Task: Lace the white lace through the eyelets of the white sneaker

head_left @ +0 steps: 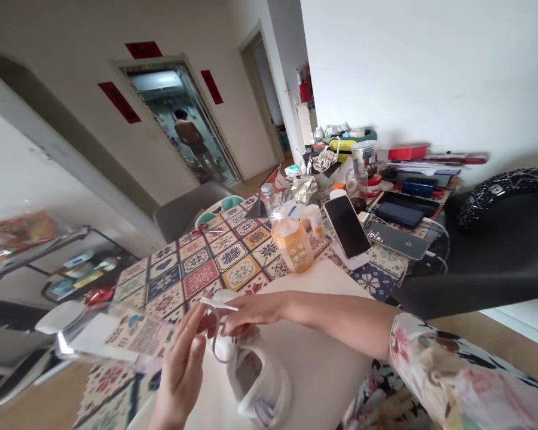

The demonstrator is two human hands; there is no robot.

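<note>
A white shoe-like item (275,382) with an open top lies on a white sheet (316,358) at the table's near edge. At its far end, a thin pale strip or lace (216,334) hangs in a loop between my hands. My right hand (257,312) reaches in from the right, its bent fingers closed over the item's far end beside a small white flat piece (219,304). Close by on the left, my left hand (183,364) is raised with its fingers bent toward the same spot; its fingertips are partly hidden.
An orange drink bottle (293,245), a clear bottle (269,200) and a propped phone (347,227) stand beyond my hands. A clear plastic container (98,337) is at the left. A chair (497,257) is at the right; a person (195,140) shows in the doorway.
</note>
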